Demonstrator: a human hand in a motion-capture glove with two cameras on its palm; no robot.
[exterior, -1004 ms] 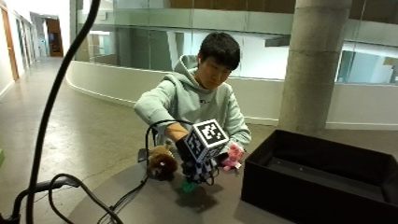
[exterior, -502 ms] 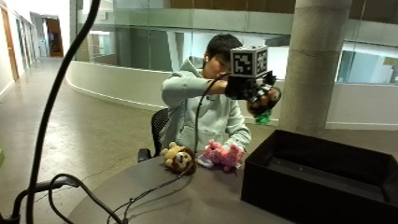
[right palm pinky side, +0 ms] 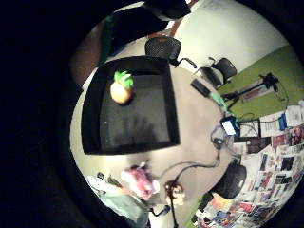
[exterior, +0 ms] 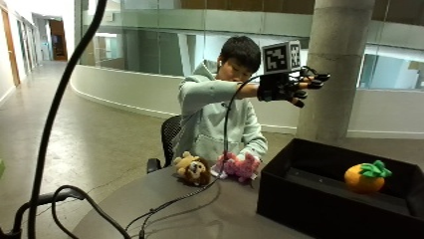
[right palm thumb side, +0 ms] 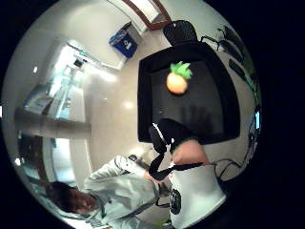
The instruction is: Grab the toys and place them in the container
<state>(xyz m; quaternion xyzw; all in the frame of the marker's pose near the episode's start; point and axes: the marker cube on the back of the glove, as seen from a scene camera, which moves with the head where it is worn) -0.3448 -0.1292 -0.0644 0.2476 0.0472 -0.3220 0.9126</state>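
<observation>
Person seated at the tabletop [exterior: 199, 209], right arm stretched out level, well above the container [exterior: 318, 199]. Gloved right hand [exterior: 291, 87] was raised over the container's near edge, fingers spread apart and straight, holding nothing.

Orange toy [exterior: 363, 178] with green leaves was inside the container; in the outside view it showed above the far wall's line, whether airborne or resting could not be told. In both palm views the orange toy [right palm pinky side: 121, 89] appeared against the dark container floor [right palm pinky side: 137, 114], toward one end of the box, leaves pointing to the nearer wall. Thumb-side view showed the same: toy [right palm thumb side: 177, 80] within the black container [right palm thumb side: 190, 95], apart from its walls.

Two toys lay on the tabletop, outside the container, in front of the person: a brown lion toy [exterior: 191, 169] and a pink toy [exterior: 238, 167], just beside each other. Pink toy stood near the container's wall; contact could not be told. The person's bare hand was at the pink toy, details hidden.

A black cable [exterior: 179, 199] trailed across the tabletop from the glove.
</observation>
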